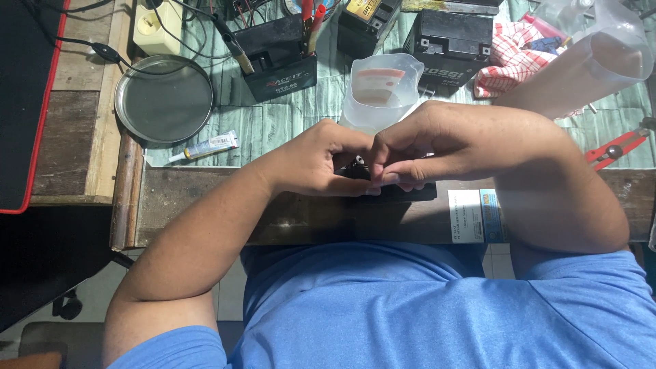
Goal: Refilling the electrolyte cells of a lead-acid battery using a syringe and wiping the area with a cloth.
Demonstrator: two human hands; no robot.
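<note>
Both my hands meet at the front edge of the workbench over a flat black device [410, 193]. My left hand [321, 158] and my right hand [424, 147] pinch a small black part [357, 162] between their fingertips. The fingers hide most of that part, and its shape is not clear. Just behind my hands stands a translucent plastic jug [383, 89].
Three black batteries [280, 58] [365, 20] [451, 42] stand at the back, one with red-handled tools stuck in it. A round metal tray [164, 99] and a small glue tube [205, 146] lie left. A checked cloth [509, 58], a clear bottle [601, 58] and red pliers [615, 147] sit right.
</note>
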